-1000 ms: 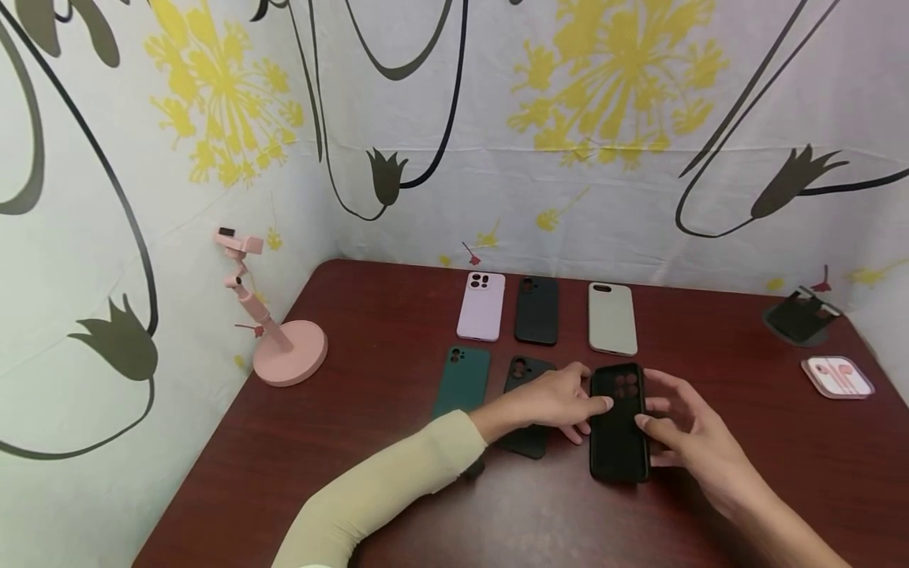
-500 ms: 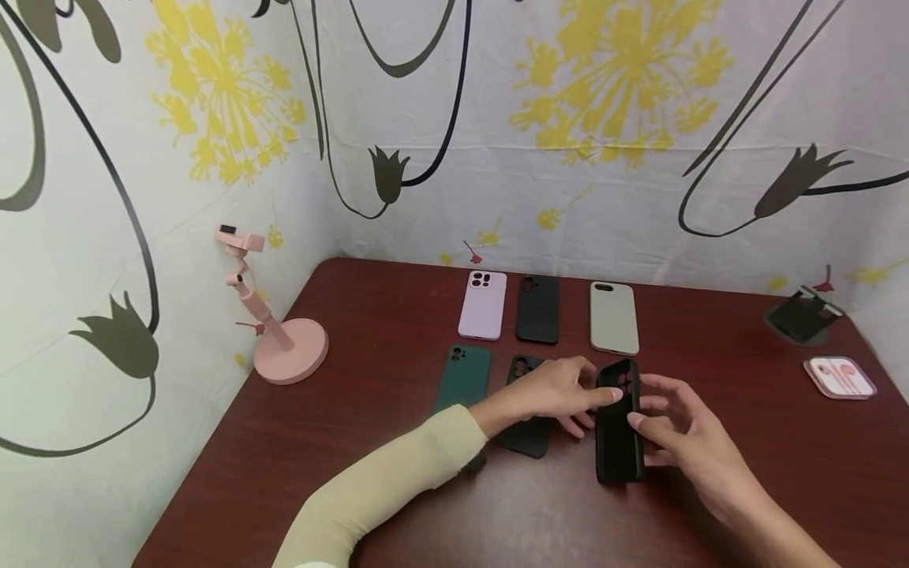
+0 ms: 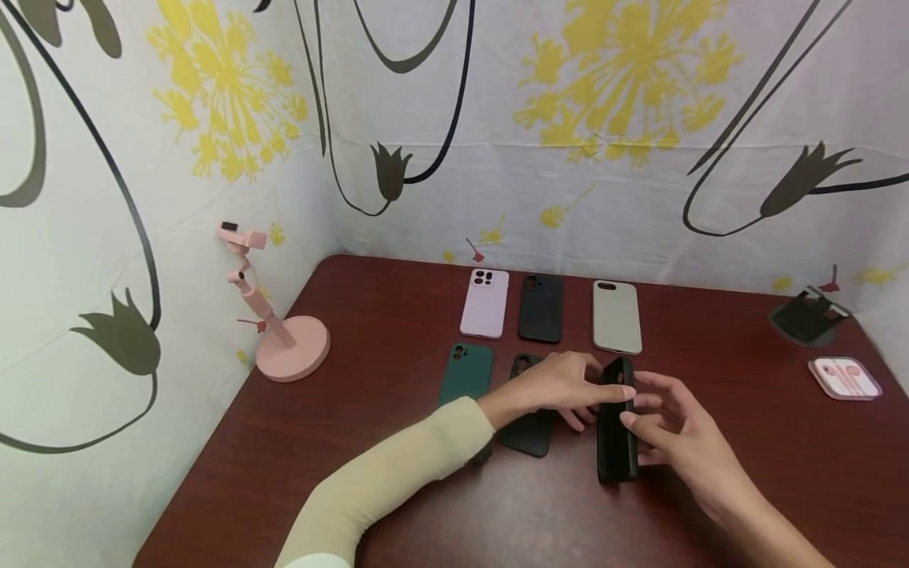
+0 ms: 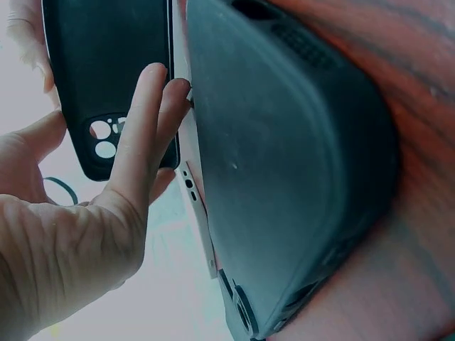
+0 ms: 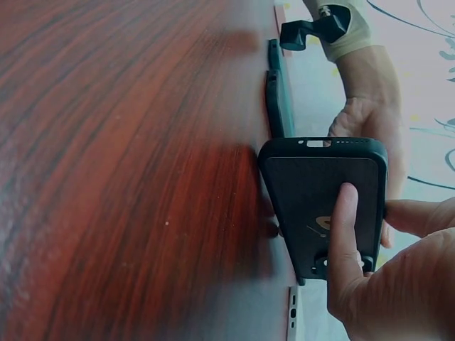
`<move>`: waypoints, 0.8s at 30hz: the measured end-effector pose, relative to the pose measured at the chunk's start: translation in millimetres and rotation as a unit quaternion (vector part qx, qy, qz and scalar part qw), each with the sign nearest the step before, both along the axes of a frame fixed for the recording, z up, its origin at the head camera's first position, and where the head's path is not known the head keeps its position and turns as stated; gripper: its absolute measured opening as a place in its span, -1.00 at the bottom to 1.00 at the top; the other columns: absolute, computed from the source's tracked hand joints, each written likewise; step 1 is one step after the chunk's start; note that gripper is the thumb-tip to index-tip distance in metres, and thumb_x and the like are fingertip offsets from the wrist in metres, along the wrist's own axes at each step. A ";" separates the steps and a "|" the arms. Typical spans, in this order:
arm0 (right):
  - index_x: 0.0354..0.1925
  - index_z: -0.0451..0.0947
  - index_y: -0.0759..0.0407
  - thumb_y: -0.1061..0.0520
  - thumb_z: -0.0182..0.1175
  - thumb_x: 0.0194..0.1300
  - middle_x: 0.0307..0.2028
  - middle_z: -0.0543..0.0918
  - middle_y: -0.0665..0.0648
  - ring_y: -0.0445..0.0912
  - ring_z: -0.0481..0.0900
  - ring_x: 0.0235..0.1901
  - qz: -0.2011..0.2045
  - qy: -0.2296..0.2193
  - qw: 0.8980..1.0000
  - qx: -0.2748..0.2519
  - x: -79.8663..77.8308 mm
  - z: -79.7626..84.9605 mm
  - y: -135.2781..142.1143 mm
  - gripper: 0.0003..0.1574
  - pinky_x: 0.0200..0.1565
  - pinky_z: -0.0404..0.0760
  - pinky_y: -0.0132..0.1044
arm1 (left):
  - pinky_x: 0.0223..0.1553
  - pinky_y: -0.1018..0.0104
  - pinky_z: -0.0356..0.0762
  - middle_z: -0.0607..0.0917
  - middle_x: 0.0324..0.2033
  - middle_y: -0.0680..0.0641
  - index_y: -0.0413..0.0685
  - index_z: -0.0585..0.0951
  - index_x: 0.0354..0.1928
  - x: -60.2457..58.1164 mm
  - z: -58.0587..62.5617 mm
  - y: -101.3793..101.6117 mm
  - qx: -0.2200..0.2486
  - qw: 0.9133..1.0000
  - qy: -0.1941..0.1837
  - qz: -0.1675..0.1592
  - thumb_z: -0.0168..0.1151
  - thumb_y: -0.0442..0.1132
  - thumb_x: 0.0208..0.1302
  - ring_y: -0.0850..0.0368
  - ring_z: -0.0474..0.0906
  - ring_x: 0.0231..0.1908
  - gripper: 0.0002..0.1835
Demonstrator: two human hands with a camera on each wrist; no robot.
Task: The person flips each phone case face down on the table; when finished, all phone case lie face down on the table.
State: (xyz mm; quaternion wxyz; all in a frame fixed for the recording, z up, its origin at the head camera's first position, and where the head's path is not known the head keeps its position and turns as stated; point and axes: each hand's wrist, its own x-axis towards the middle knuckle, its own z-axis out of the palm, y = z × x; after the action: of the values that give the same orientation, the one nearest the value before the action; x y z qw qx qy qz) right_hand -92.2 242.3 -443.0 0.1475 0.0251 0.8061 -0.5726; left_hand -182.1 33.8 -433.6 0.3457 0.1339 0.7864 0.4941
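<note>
A black phone case (image 3: pixel 614 446) is held up nearly edge-on, its hollow inside turned left. My left hand (image 3: pixel 557 383) has its thumb across the case near the camera-hole end. Two other fingers (image 4: pixel 146 121) of that hand extend straight. My right hand (image 3: pixel 685 434) grips the case's right side, one finger (image 5: pixel 345 220) lying along its back and the thumb at the edge. Beneath my left hand lies a dark grey phone case (image 3: pixel 529 438), partly covered. Left of it is a green phone case (image 3: pixel 465 375), partly hidden by the sleeve.
Along the back lie a lilac phone case (image 3: pixel 485 308), a dark phone case (image 3: pixel 540 312) and a pale grey phone case (image 3: pixel 617 319). A pink stand (image 3: pixel 294 351) occupies the left side. At right are a black stand (image 3: pixel 806 319) and an earphone box (image 3: pixel 845 379).
The black case has turned from showing its inside broadly to nearly edge-on. My left thumb has shifted right with it. The cases on the table have stayed put.
</note>
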 end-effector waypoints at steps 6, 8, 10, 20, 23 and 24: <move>0.65 0.01 -0.02 -0.06 0.26 0.57 0.22 0.47 0.15 -0.23 0.71 -0.06 0.000 -0.001 1.000 -0.013 -0.2 -0.1 -1.3 -0.07 -0.20 0.84 -0.06 | -0.33 0.05 0.87 0.83 -0.22 -0.09 0.04 0.43 0.50 0.5 0.1 -0.8 0.002 1.000 -0.002 0.003 0.42 0.17 0.39 0.03 0.84 -0.35 -0.24; 0.65 0.01 -0.02 -0.05 0.26 0.57 0.21 0.47 0.13 -0.21 0.72 -0.06 0.001 -0.003 1.000 -0.018 -0.5 -0.4 -1.4 -0.08 -0.20 0.85 -0.07 | -0.32 0.06 0.87 0.82 -0.20 -0.10 0.03 0.43 0.49 1.2 0.1 -1.7 0.006 1.000 -0.002 0.001 0.41 0.15 0.40 0.03 0.84 -0.35 -0.26; 0.65 0.02 -0.01 -0.04 0.26 0.57 0.20 0.48 0.12 -0.21 0.73 -0.07 0.001 -0.004 1.000 -0.023 -0.5 -0.8 -1.4 -0.08 -0.20 0.85 -0.07 | -0.31 0.06 0.87 0.82 -0.19 -0.11 0.03 0.43 0.49 2.0 0.2 -2.8 0.011 1.000 -0.001 0.000 0.41 0.12 0.41 0.03 0.84 -0.34 -0.28; 0.63 0.03 0.03 -0.04 0.26 0.57 0.18 0.51 0.05 -0.25 0.72 -0.01 -0.001 -0.007 0.999 -0.043 0.9 -3.2 -0.2 -0.09 -0.17 0.88 -0.02 | -0.22 -0.05 0.87 0.82 -0.19 -0.06 0.00 0.47 0.44 1.0 0.1 -7.4 0.077 0.997 -0.007 0.020 0.45 -0.09 0.42 -0.04 0.86 -0.29 -0.38; 0.64 0.03 0.04 -0.05 0.27 0.56 0.21 0.49 0.11 -0.19 0.73 0.00 0.000 -0.010 0.999 -0.044 1.0 -5.2 0.1 -0.07 -0.15 0.88 -0.01 | -0.18 -0.10 0.87 0.81 -0.24 -0.04 0.01 0.49 0.42 0.3 0.5 -8.3 0.104 0.994 -0.018 0.033 0.46 -0.19 0.40 -0.11 0.86 -0.26 -0.40; 0.64 0.03 0.05 -0.05 0.28 0.56 0.21 0.49 0.13 -0.18 0.73 0.00 0.001 -0.009 0.999 -0.045 0.9 -6.4 0.2 -0.07 -0.14 0.88 -0.02 | -0.17 -0.11 0.86 0.81 -0.24 -0.04 0.01 0.50 0.42 0.3 0.8 -8.8 0.113 0.993 -0.026 0.037 0.46 -0.23 0.39 -0.12 0.86 -0.24 -0.40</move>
State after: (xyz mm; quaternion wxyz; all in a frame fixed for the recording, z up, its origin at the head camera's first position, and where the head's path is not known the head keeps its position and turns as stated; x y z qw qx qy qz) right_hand -91.3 242.6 -449.4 0.1566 0.0228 0.7783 -0.6076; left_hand -181.7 25.0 -432.8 0.3298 0.1301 0.7205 0.5959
